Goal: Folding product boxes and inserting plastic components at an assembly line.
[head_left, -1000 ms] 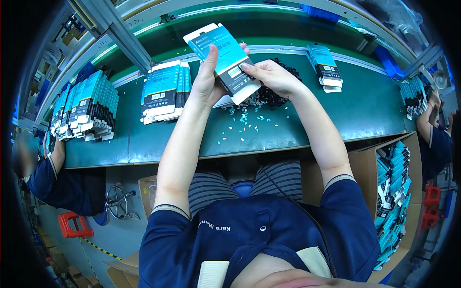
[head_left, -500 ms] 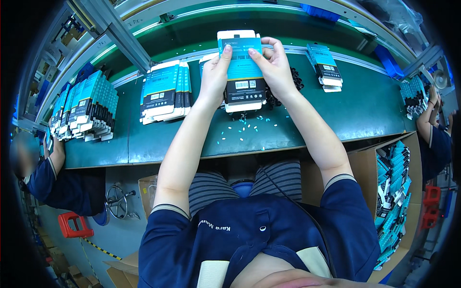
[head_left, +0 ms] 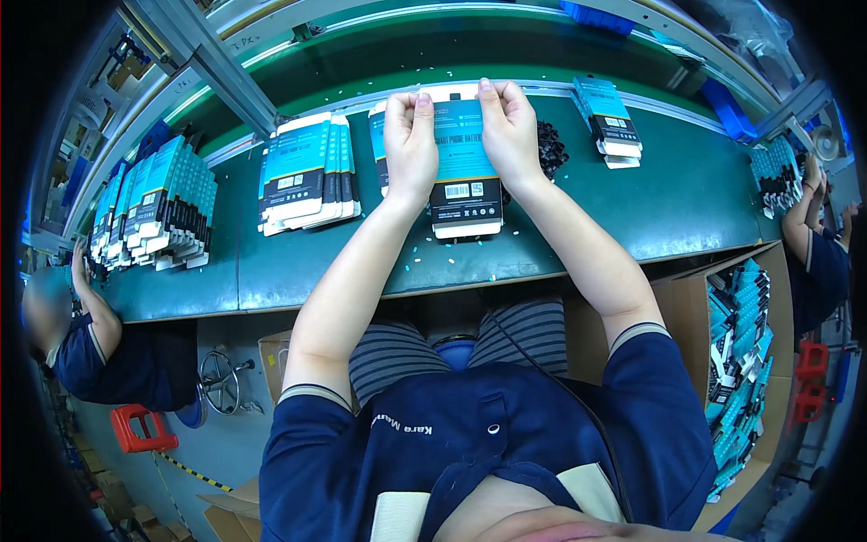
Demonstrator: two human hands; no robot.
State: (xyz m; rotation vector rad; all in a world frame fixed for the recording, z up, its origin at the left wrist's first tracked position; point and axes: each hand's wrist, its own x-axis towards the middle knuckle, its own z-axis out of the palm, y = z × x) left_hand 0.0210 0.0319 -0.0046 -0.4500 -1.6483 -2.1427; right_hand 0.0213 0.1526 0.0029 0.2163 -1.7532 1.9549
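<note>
The left hand and right hand are partly curled, 1 at each upper side of a box, which they hold between them. The thumbs lie near its top edge; the other fingers are partly hidden, so how tightly they press cannot be told. The box is in front of the person, above the near part of the worktop, its printed face showing. Whether its lower end touches the worktop is unclear.

Gripping both upper sides probably keeps the box level and spreads the load. More boxes show just left of the left hand, partly covered by it. A stack to the left has its boxes overlapping, perhaps so that each edge is easy to reach. A small pile lies apart at the right, and a carton with more boxes is by the person's right side, seemingly within arm's reach.

The box looks like thin card: flat, rectangular, teal above and dark below, with white flaps. Behind the right hand is a clump of small, rounded black pieces, material unclear. Tiny pale and teal bits dot the smooth green worktop, which has a soft sheen.
</note>
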